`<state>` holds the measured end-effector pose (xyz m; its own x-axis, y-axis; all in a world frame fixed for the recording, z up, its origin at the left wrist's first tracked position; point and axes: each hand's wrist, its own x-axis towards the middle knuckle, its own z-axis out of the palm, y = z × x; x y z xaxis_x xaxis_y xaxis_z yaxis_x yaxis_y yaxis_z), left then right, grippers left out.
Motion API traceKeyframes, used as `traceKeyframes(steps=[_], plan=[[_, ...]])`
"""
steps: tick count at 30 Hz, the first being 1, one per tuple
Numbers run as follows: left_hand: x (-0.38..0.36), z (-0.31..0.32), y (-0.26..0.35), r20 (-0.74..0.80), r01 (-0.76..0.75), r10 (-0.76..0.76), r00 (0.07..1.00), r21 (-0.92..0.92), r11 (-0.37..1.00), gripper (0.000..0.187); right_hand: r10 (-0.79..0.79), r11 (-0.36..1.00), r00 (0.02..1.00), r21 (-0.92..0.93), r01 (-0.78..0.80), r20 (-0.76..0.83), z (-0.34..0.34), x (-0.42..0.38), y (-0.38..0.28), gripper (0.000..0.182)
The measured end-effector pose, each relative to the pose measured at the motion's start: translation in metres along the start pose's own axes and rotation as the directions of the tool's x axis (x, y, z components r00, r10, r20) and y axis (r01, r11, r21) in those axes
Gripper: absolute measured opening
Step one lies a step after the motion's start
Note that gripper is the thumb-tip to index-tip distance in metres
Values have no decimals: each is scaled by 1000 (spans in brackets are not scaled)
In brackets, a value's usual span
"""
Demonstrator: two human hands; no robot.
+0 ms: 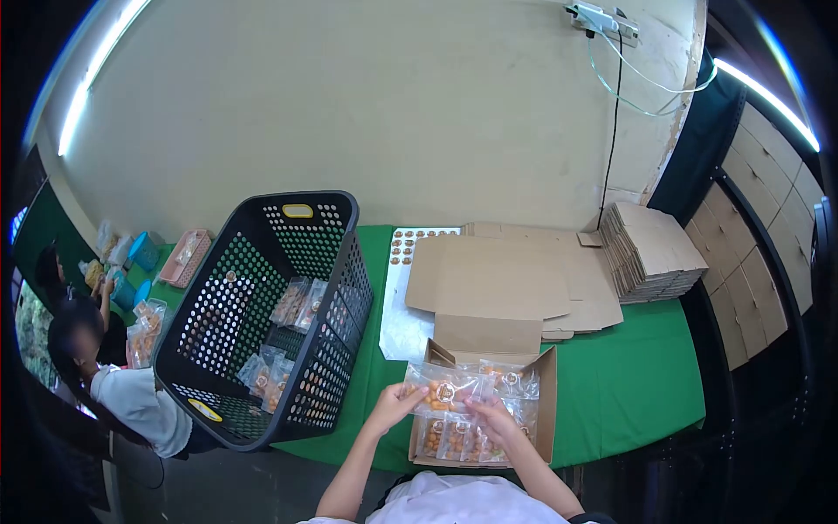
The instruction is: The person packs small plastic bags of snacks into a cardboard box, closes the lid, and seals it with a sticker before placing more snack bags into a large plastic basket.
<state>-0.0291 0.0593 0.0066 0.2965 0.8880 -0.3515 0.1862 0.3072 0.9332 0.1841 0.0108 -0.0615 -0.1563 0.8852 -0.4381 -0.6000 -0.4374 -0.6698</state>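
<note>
An open cardboard box [546,397] sits on the green table near its front edge, holding several clear snack packets [454,439]. My left hand [397,403] and my right hand [491,416] each pinch one end of a clear snack packet [443,390] with a round label, held just above the box. The packet contains orange pieces. Both forearms reach in from the bottom of the view.
A black perforated basket [253,349] with a few packets stands to the left. A sticker sheet [403,288], flat cardboard [497,279] and a stack of folded boxes [650,253] lie behind. People sit at far left [131,393]. Green table [628,375].
</note>
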Motion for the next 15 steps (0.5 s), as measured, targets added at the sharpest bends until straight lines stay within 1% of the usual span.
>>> traceKeyframes(steps=[1, 2, 5, 8, 9, 11, 12, 13, 14, 15], plan=[[5, 4, -14, 3, -77, 77, 997, -12, 997, 22, -15, 999, 1000, -49, 14, -10, -6, 0, 2, 25], [7, 8, -25, -10, -90, 91, 996, 32, 995, 23, -30, 995, 999, -97, 28, -21, -11, -1, 4, 25], [8, 24, -50, -30, -110, 116, 993, 152, 982, 26, 11, 998, 994, -58, -17, -112, -26, -11, 18, 24], [16, 40, -94, -38, -105, 114, 993, 198, 975, 30, 52, 999, 993, -5, -52, -104, -50, -21, 32, 28], [8, 50, -88, 19, -86, 85, 996, 20, 996, 35, 68, 997, 986, -37, -74, -151, -56, -24, 31, 26], [15, 64, -105, 27, -92, 93, 995, -34, 995, 41, 97, 988, 965, -96, -124, -243, -65, -28, 29, 24], [18, 68, -112, 29, -95, 97, 995, -59, 994, 46, 18, 987, 966, -147, -58, -257, -67, -28, 29, 24], [21, 67, -119, -26, -40, 42, 999, 93, 995, 58, -61, 980, 962, -197, 8, -266, -69, -26, 31, 24], [27, 67, -124, -74, -94, 103, 992, 112, 989, 58, -141, 966, 952, -246, 72, -271, -71, -23, 32, 23], [34, 66, -125, -121, -149, 165, 979, 133, 980, 59, -176, 956, 943, -278, 94, -283, -72, -17, 33, 24]])
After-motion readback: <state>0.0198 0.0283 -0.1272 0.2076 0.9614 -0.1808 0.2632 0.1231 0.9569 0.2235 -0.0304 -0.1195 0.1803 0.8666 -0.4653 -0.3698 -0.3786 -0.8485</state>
